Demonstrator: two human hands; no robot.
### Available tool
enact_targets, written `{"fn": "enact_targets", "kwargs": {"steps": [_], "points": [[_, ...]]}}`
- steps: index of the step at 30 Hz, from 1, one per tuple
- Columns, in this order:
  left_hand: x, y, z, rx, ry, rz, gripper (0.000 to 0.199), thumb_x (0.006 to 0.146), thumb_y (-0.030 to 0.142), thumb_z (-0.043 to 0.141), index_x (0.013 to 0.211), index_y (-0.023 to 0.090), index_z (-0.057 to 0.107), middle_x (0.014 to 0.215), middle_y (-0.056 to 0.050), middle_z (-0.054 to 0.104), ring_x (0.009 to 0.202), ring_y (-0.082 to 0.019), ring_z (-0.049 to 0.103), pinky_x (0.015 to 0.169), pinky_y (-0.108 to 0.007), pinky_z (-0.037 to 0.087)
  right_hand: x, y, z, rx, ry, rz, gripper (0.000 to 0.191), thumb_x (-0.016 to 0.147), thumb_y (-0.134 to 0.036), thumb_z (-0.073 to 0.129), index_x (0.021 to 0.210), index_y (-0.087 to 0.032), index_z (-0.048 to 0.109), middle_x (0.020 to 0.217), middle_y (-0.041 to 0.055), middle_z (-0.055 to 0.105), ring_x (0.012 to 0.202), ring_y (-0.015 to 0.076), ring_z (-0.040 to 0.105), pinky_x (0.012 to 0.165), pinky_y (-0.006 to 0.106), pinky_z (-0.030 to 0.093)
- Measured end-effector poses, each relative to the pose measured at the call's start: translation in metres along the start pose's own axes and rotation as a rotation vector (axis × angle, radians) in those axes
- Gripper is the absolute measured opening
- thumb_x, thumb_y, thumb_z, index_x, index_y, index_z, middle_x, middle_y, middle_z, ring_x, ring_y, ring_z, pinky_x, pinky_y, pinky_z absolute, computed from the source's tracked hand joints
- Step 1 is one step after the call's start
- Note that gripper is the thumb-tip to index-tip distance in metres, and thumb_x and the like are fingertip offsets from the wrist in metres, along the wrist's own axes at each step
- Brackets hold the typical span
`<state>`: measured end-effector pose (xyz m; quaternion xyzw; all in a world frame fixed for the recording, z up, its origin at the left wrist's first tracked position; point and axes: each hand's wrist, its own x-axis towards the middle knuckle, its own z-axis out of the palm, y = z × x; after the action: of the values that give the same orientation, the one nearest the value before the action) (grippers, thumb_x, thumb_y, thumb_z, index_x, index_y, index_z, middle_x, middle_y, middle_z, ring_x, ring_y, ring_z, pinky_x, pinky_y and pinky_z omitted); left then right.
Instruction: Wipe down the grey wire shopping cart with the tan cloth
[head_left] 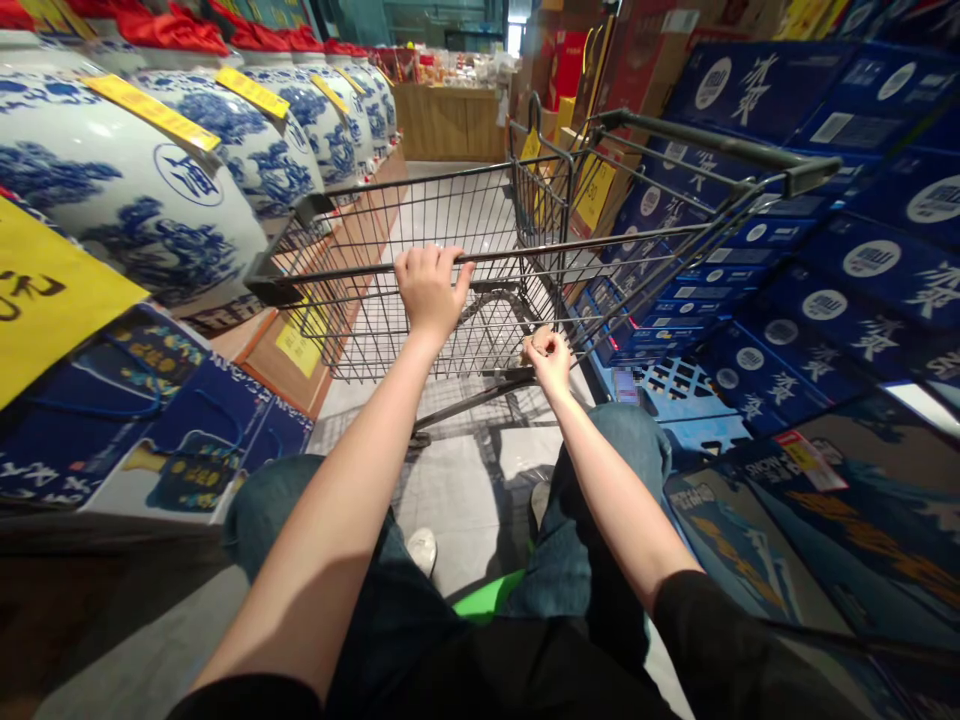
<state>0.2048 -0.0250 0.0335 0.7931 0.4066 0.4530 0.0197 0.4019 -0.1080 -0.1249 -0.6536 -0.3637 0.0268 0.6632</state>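
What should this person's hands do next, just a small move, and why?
I'd lift the right hand slightly away from the cart, perhaps, to check its grip. Its fingers are curled close to the basket's wire side, and I can't tell whether they hold anything. The left hand lies over the top rail, so it could steady things.

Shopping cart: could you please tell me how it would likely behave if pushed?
The shopping cart should feel stiff, since its wire mesh is framed by thicker rails. It is probably light for its size, being mostly open mesh. Pushed by the left hand, whose fingers curl over a side rail, it may swing round rather than run straight.
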Motion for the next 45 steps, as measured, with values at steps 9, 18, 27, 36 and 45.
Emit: {"fn": "enact_targets", "kwargs": {"steps": [9, 18, 27, 36, 45], "points": [[-0.002, 0.0, 0.002, 0.042, 0.019, 0.011, 0.036, 0.104, 0.048, 0.048, 0.122, 0.027, 0.07, 0.12, -0.013, 0.073, 0.131, -0.039, 0.056, 0.118, -0.058, 0.034, 0.009, -0.005, -0.011, 0.032, 0.076, 0.064, 0.03, 0.077, -0.035, 0.069, 0.076, -0.027, 0.04, 0.076, -0.0044, 0.046, 0.075, 0.0155, 0.046, 0.077, 0.032, 0.047], [-0.002, -0.003, 0.002, 0.083, 0.048, 0.052, 0.034, 0.104, 0.047, 0.048, 0.122, 0.027, 0.069, 0.116, -0.013, 0.074, 0.127, -0.038, 0.059, 0.115, -0.057, 0.038, -0.016, 0.013, 0.011, 0.087, 0.286, 0.255, 0.031, 0.081, -0.032, 0.063, 0.081, -0.028, 0.032, 0.079, -0.0046, 0.041, 0.075, 0.0157, 0.045, 0.075, 0.031, 0.046], [-0.003, 0.0, 0.004, 0.097, 0.033, 0.034, 0.033, 0.104, 0.044, 0.049, 0.125, 0.028, 0.068, 0.118, -0.012, 0.073, 0.128, -0.037, 0.058, 0.117, -0.057, 0.036, -0.009, 0.011, 0.01, 0.025, 0.362, 0.136, 0.029, 0.075, -0.026, 0.061, 0.076, -0.028, 0.031, 0.083, -0.0023, 0.038, 0.084, 0.0192, 0.042, 0.089, 0.038, 0.045], [-0.003, -0.002, 0.002, 0.084, 0.023, 0.035, 0.037, 0.104, 0.047, 0.046, 0.128, 0.027, 0.068, 0.119, -0.013, 0.072, 0.132, -0.038, 0.055, 0.118, -0.056, 0.035, -0.046, -0.016, 0.029, -0.049, -0.104, -0.048, 0.025, 0.068, -0.013, 0.06, 0.071, -0.026, 0.038, 0.081, -0.0025, 0.045, 0.083, 0.0176, 0.044, 0.081, 0.031, 0.041], [-0.003, 0.003, 0.0, 0.016, -0.006, -0.007, 0.035, 0.103, 0.045, 0.05, 0.127, 0.028, 0.068, 0.123, -0.013, 0.072, 0.134, -0.04, 0.054, 0.119, -0.059, 0.033, -0.037, -0.006, 0.02, 0.093, -0.022, 0.002, 0.027, 0.07, -0.019, 0.062, 0.069, -0.026, 0.036, 0.076, -0.0044, 0.044, 0.076, 0.0169, 0.044, 0.076, 0.033, 0.045]]}}
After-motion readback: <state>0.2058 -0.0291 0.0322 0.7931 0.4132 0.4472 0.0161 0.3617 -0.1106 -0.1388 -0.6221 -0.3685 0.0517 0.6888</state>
